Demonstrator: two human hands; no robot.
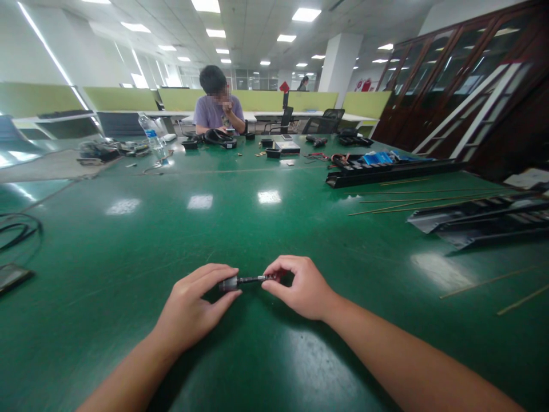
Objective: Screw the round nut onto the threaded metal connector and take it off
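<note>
Low over the green table, a small rod-like tool with a thick grey and black cylinder at one end lies level between my two hands. Its thin dark shaft ends in a silvery part on the right. My left hand curls its fingers and thumb around the cylinder. With thumb and index finger, my right hand pinches the shaft's far end, and those fingertips hide part of it. The exact kind of tool is too small to tell.
A person sits across the table, behind black cables and small boxes. A water bottle stands at the back left. Long black channels and thin rods lie at right. At the left edge are a coiled cable and a flat dark device.
</note>
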